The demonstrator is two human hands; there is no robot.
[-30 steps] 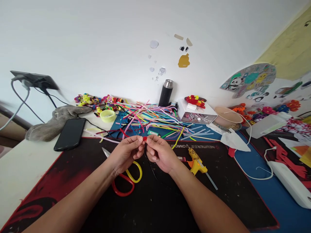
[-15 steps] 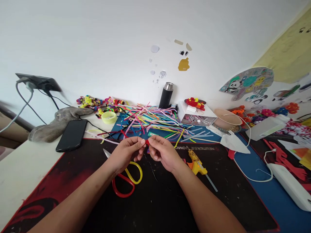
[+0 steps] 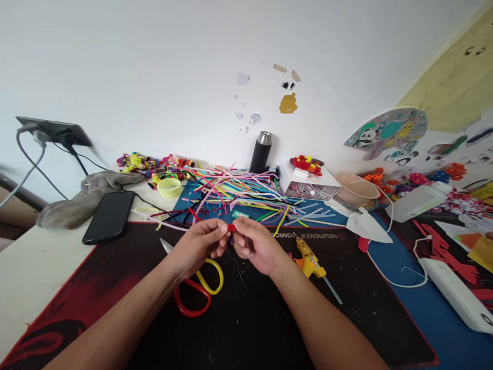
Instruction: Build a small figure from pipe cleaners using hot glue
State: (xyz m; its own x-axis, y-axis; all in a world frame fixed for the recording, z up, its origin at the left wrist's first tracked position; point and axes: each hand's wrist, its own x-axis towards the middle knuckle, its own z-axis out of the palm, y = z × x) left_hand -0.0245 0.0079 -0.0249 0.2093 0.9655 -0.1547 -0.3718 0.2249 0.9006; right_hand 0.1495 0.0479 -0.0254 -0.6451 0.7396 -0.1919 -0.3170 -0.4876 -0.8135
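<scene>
Between my fingertips is a small fuzzy red piece, which looks like pipe cleaner; a bit of purple shows under it. My left hand pinches it from the left with thumb and forefinger. From the right, my right hand pinches it too, so most of the piece is hidden. Below my left wrist lie scissors with one red and one yellow handle, partly covered by the forearm. A yellow glue gun with a glue stick in its back rests right of my right hand.
Behind my hands many coloured pipe cleaners lie heaped on a blue mat. Further around are a black flask, a white drawer box, a roll of pale tape, a phone and a white power strip with its cable.
Both hands keep their pinch at nearly the same spot, and a little more of the red piece shows between them. The whole view has shifted slightly.
</scene>
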